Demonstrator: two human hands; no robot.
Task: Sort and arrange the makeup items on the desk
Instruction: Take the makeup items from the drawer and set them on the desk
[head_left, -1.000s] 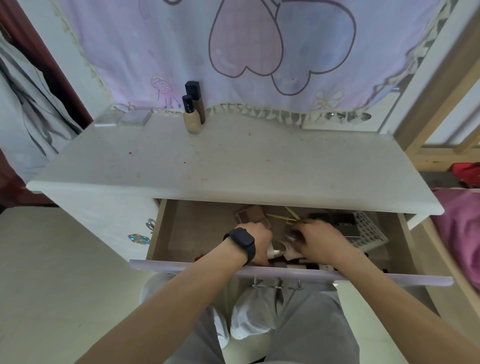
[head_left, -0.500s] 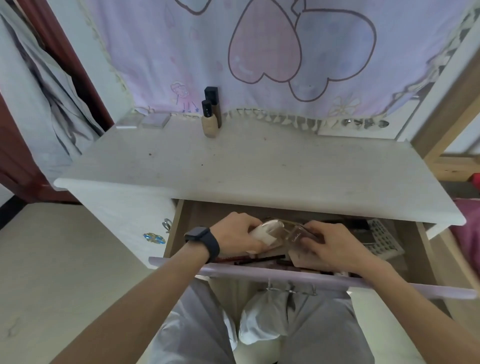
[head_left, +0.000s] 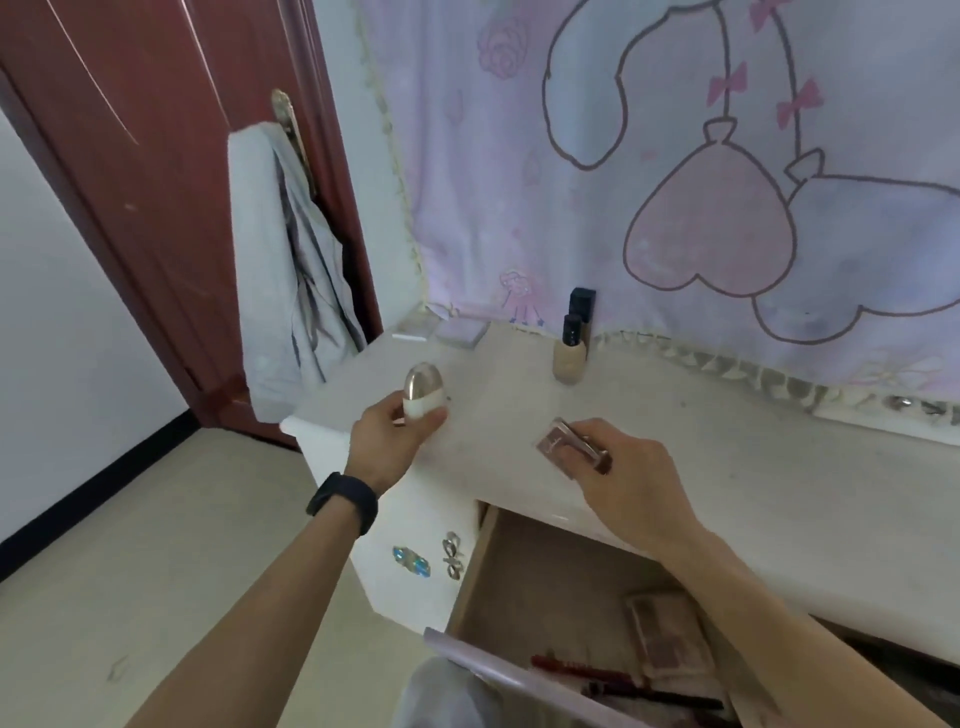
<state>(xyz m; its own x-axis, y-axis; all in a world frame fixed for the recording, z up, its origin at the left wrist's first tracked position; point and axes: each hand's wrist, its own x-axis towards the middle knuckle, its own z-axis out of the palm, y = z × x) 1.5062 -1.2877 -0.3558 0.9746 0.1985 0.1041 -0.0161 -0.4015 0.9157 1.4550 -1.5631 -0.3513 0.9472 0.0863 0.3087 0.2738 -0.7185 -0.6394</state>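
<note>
Legible text, brands, numbers: 0. Compact (head_left: 563, 448) in right hand (head_left: 640, 486): pale mark on lid, too blurred to read. Bottles (head_left: 569, 357) at the far edge of the desktop (head_left: 737, 467): print too small to tell.

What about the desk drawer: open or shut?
Open: the drawer is pulled out below the desk top, and a palette inside shows.

Dark red door (head_left: 130, 182), grey garment (head_left: 270, 291) on its handle (head_left: 283, 111), heart-print curtain (head_left: 675, 130), white desk (head_left: 727, 467), beige floor (head_left: 130, 571)
</note>
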